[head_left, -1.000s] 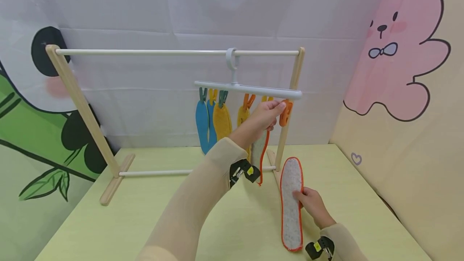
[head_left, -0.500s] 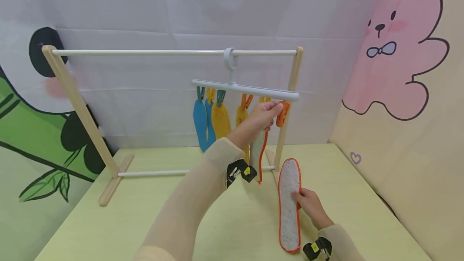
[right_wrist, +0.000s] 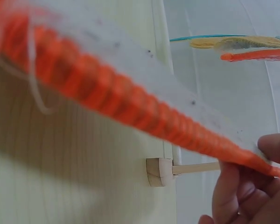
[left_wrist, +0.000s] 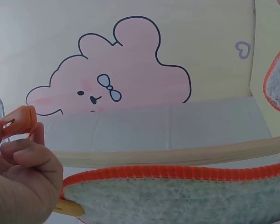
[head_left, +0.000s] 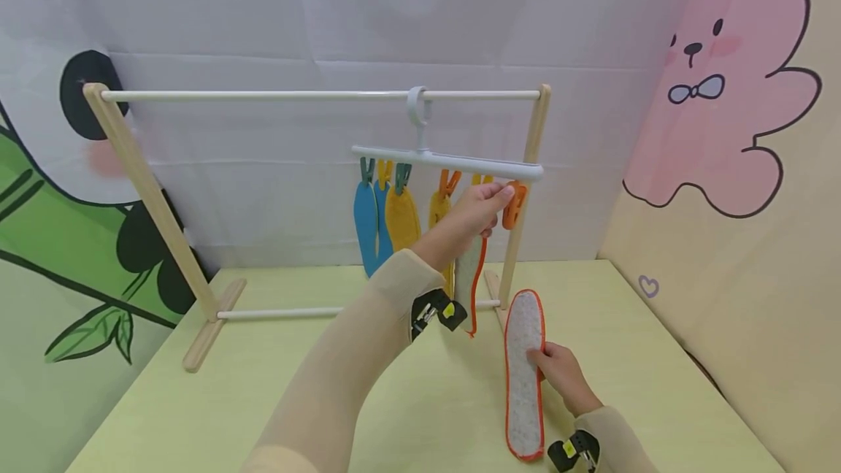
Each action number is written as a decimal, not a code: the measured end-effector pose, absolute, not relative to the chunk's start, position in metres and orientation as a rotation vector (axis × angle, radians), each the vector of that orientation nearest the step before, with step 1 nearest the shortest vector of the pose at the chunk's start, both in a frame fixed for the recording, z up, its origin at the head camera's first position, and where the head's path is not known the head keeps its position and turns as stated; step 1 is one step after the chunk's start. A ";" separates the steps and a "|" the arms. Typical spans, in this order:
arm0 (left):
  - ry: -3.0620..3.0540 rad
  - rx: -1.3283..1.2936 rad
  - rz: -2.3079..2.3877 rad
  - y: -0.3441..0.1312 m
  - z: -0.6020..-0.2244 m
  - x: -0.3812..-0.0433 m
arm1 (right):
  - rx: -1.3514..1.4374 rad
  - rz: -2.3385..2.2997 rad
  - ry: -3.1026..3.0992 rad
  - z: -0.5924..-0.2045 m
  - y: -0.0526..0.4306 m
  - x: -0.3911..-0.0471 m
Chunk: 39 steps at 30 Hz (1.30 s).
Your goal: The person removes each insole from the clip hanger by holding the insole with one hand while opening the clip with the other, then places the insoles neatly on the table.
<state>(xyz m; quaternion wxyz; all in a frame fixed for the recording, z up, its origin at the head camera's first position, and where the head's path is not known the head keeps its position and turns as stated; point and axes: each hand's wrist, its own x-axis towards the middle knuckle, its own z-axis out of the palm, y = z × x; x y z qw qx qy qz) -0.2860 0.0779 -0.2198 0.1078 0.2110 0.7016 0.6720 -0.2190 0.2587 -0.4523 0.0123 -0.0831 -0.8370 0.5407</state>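
My left hand [head_left: 469,214] pinches an orange clothespin [head_left: 515,206] just below the right end of a white hanger [head_left: 453,161]. The same orange clothespin [left_wrist: 23,120] is between thumb and fingers in the left wrist view. Lower right, my right hand [head_left: 566,374] holds a grey felt insole [head_left: 524,378] with orange stitched edging by its side, roughly upright over the table. Another grey insole [head_left: 468,279] hangs from the hanger, its top hidden behind my left hand. Blue insoles [head_left: 365,225] and yellow insoles [head_left: 402,217] hang from other clothespins further left.
A wooden rack [head_left: 147,192] with a white top rail [head_left: 263,95] carries the hanger and stands on a pale table [head_left: 276,385]. Its right post [head_left: 535,130] is close behind the orange clothespin. White cloth [head_left: 263,188] covers the back; a painted wall [head_left: 709,254] borders the right.
Both hands keep their holds on the clothespin and the insole. The hanger and clothespin shift very slightly left, and the view sways a little.
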 end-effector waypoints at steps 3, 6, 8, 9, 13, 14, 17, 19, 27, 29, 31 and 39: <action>2.063 0.621 1.976 0.078 -0.219 -0.284 | -0.267 1.685 -2.610 -0.452 0.258 -0.219; 2.052 0.632 1.973 0.078 -0.218 -0.282 | -0.277 1.683 -2.605 -0.451 0.258 -0.219; 2.053 0.638 1.971 0.078 -0.217 -0.281 | -0.281 1.675 -2.609 -0.452 0.259 -0.219; 2.054 0.642 1.970 0.078 -0.217 -0.281 | -0.284 1.674 -2.610 -0.451 0.259 -0.219; 2.055 0.640 1.971 0.077 -0.217 -0.280 | -0.283 1.666 -2.623 -0.453 0.259 -0.217; 2.052 0.637 1.973 0.078 -0.217 -0.279 | -0.284 1.668 -2.622 -0.453 0.260 -0.217; 2.044 0.632 1.979 0.078 -0.216 -0.279 | -0.286 1.665 -2.625 -0.454 0.261 -0.217; 2.043 0.623 1.983 0.079 -0.216 -0.278 | -0.288 1.664 -2.625 -0.454 0.263 -0.216; 2.045 0.617 1.984 0.079 -0.216 -0.277 | -0.292 1.651 -2.640 -0.457 0.267 -0.216; 2.044 0.616 1.987 0.079 -0.216 -0.277 | -0.291 1.656 -2.639 -0.457 0.268 -0.217; 2.039 0.614 1.992 0.079 -0.217 -0.278 | -0.287 1.658 -2.639 -0.457 0.269 -0.217; 2.031 0.618 1.997 0.080 -0.219 -0.280 | -0.289 1.639 -2.663 -0.458 0.276 -0.217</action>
